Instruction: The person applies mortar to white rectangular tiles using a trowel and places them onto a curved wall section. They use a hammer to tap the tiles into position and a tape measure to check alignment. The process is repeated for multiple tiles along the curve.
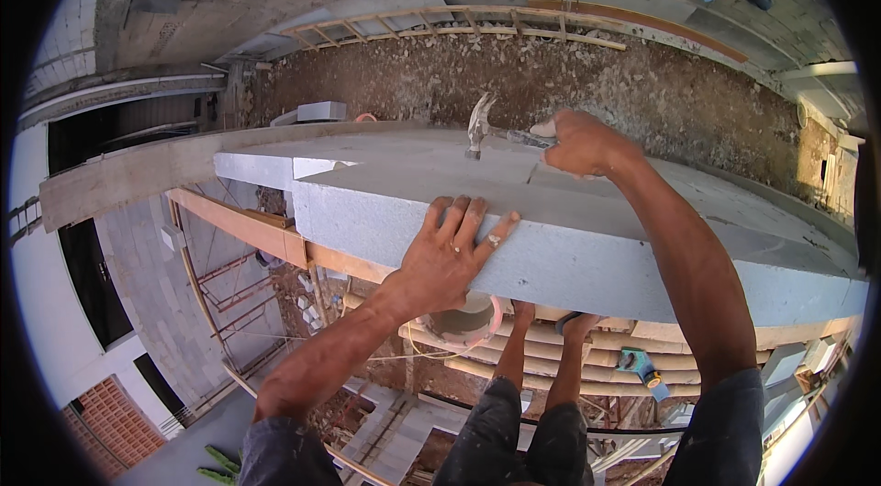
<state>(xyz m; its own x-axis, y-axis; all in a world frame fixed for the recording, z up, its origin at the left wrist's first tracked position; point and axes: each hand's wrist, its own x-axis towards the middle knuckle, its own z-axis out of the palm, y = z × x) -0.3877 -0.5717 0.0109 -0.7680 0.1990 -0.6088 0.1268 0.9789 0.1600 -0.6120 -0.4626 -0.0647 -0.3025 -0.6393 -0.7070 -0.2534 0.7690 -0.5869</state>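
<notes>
My right hand [587, 145] is closed round the dark handle of a claw hammer [478, 125]. The hammer's metal head hangs over the light grey block wall [413, 165], its striking face down; whether it touches the top cannot be told. My left hand [450, 252] lies on the wall's near upper edge, fingers spread over the pale side face [578, 256]. A thin joint line runs across the top just below the hammer handle. At the wall's left end the blocks step back, with a small gap beside a bright block edge.
Below the wall, a bucket [463, 319] of grey mix stands by my feet on bamboo poles [477, 367]. A teal tool [645, 367] lies to their right. Beyond the wall the ground drops to rubble, where a wooden ladder [440, 27] lies. Scaffolding [239, 293] stands left.
</notes>
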